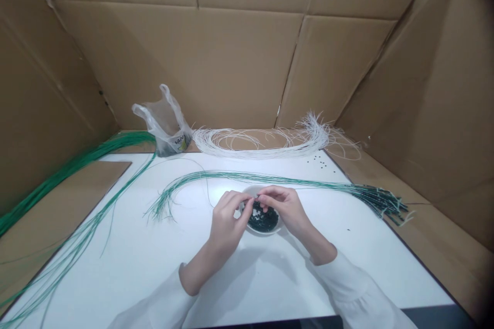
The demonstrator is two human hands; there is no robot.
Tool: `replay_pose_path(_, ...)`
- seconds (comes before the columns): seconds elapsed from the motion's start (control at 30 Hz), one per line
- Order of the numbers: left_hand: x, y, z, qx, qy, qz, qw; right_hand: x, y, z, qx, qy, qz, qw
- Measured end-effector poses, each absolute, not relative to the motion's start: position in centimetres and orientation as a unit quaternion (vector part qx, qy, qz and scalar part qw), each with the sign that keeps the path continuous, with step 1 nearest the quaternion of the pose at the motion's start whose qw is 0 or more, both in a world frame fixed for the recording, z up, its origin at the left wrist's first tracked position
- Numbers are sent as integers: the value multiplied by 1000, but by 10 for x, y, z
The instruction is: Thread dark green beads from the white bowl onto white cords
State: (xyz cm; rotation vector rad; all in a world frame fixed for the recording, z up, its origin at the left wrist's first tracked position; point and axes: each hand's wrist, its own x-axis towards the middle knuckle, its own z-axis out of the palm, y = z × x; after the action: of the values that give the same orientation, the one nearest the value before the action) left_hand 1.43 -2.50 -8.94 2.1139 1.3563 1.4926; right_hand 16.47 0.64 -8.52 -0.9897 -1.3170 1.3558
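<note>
Both my hands meet over a white bowl (247, 229) that holds many small dark green pieces (266, 220), like beads. My left hand (228, 216) is closed in a pinch at the bowl's left side. A thin strand (207, 185) curves down from the back left to this hand, and its end seems to lie between the fingertips. My right hand (283, 206) pinches at almost the same spot, its fingertips nearly touching the left ones. What the right fingers hold is too small to make out.
Behind the bowl lies a bundle of green strands (247, 177) with dark ends at right. Farther back are a plastic bag (168, 128) and a coil of white strands (262, 153). Long green strands (88, 159) lie at left. Small dark bits (322, 163) dot the white table (127, 262). Cardboard walls (239, 61) surround it.
</note>
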Motion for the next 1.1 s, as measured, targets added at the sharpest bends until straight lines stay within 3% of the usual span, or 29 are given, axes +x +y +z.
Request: replay_pose_path(1.1,14,-27,-89,716,476,493,134,165,4,-84,-416,-565,522,485)
